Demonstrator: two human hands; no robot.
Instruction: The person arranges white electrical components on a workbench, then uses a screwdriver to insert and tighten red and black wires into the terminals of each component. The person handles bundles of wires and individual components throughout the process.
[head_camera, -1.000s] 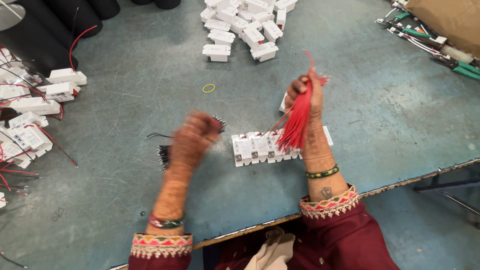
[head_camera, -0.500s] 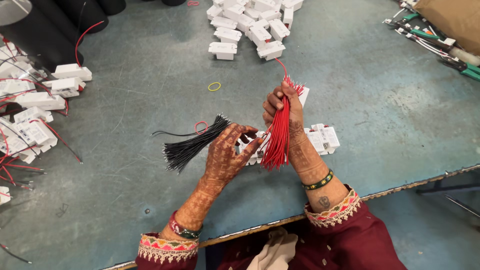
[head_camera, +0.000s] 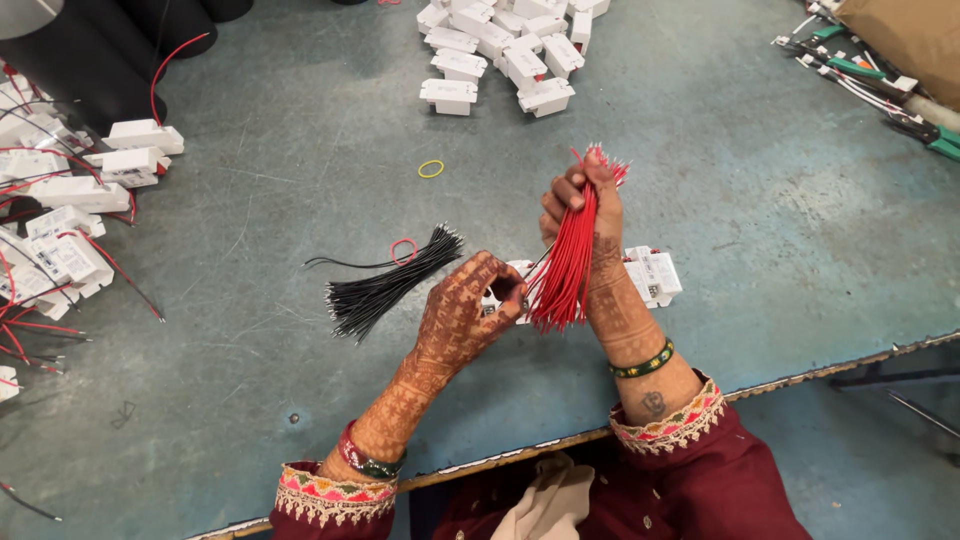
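Gripping a bundle of red wires (head_camera: 565, 265) upright, the right hand (head_camera: 585, 235) closes around it while the left hand (head_camera: 465, 315) pinches a strand at its lower end; black wires (head_camera: 385, 285) (loosely bunched) lie at nine o'clock on the table (head_camera: 250, 400).

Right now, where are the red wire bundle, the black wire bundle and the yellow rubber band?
red wire bundle (head_camera: 568, 268), head view, mid-length of the strands.
black wire bundle (head_camera: 385, 285), head view, middle of the bundle.
yellow rubber band (head_camera: 431, 169), head view, on its ring.
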